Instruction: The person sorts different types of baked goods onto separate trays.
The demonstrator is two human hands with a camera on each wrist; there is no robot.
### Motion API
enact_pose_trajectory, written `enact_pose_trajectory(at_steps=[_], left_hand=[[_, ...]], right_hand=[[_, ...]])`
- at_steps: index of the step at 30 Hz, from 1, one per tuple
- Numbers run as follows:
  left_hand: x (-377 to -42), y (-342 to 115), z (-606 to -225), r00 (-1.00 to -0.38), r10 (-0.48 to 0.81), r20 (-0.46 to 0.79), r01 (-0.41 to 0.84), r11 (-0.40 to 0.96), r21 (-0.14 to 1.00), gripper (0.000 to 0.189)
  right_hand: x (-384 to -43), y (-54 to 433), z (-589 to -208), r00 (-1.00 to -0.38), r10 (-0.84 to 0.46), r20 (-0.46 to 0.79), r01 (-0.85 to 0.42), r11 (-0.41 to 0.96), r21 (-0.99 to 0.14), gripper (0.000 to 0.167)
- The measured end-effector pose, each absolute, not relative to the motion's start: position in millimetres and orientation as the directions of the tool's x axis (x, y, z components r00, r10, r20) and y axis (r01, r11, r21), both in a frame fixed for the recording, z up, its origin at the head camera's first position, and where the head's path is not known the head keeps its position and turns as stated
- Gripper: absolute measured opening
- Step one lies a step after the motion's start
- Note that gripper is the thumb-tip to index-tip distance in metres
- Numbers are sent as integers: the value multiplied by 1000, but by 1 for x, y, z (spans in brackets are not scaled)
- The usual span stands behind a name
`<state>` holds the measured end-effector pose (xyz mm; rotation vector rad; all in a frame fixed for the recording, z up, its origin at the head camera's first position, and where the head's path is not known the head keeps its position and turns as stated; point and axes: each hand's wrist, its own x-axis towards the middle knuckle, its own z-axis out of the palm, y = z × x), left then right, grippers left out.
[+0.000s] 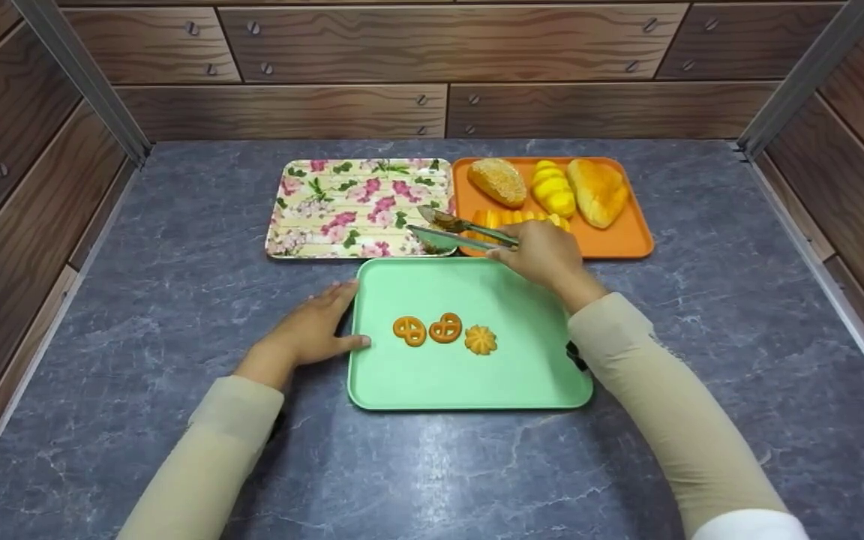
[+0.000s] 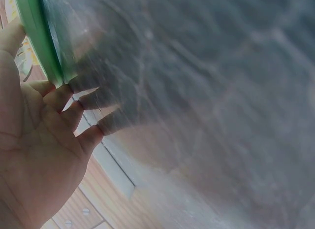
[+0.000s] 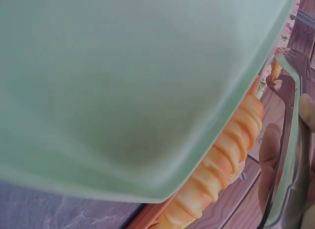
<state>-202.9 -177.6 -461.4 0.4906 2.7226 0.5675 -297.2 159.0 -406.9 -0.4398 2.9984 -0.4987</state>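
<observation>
1. Left hand (image 1: 310, 330) lies flat, fingers straight and slightly spread, touching the left rim of the green tray (image 1: 544, 375); bare countertop (image 1: 177, 247) lies to its left.
2. Right hand (image 1: 544, 255) grips metal tongs (image 1: 456, 229), fingers curled round the handles.
3. Tongs' long axis runs left-right, tips pointing left over the seam between the floral tray (image 1: 304, 217) and the orange tray (image 1: 627, 232).
4. No legible writing.

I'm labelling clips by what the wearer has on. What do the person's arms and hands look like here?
Both arms are covered by long, close-fitting beige fabric sleeves, the left sleeve and the right sleeve, each ending at the wrist. A white cuff or layer shows at the right sleeve's upper end. A dark strap sits under the right wrist. The left hand and right hand are bare: no gloves, no visible rings.
</observation>
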Motion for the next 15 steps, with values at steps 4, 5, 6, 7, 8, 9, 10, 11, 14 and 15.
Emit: enact_pose_trajectory(at_steps=[4,5,6,7,8,9,10,11,14,15], left_hand=[[-203,-178,-461,-890,394,-227,270,860,434,94],[-202,-178,-461,-890,395,-227,270,859,435,94],[-202,-178,-461,-890,393,-229,268,860,434,94],[-202,-178,-461,-890,393,-230,268,861,432,94],[-202,-178,-461,-891,393,-229,269,861,431,94],[-202,-178,-461,-891,393,-226,270,861,432,94],[-202,-178,-461,-892,391,-227,269,862,430,94],[-202,-178,-461,-893,388,-230,265,864,428,94],[-202,-178,-460,-894,388,-226,265,862,431,94],[-202,-178,-460,-894,385,-230,261,863,432,94]], right_hand=[[-298,158,-409,-956,-290,-28,-268,912,-311,53],[-299,157,-409,-957,-287,-28,-265,913,-312,53],[-299,157,-409,-957,-288,-29,-265,912,-312,53],[-299,157,-409,-957,-289,-29,-266,912,-313,53],[-299,156,-409,-956,-291,-28,-268,911,-313,53],[-299,156,-409,-956,-290,-29,-267,912,-313,53],[-299,155,-409,-957,-288,-29,-265,913,-311,53],[-300,155,-410,-957,-287,-31,-264,913,-310,53],[-300,154,-410,-958,-287,-30,-265,916,-300,53],[-300,153,-411,-957,-289,-31,-267,916,-299,53]])
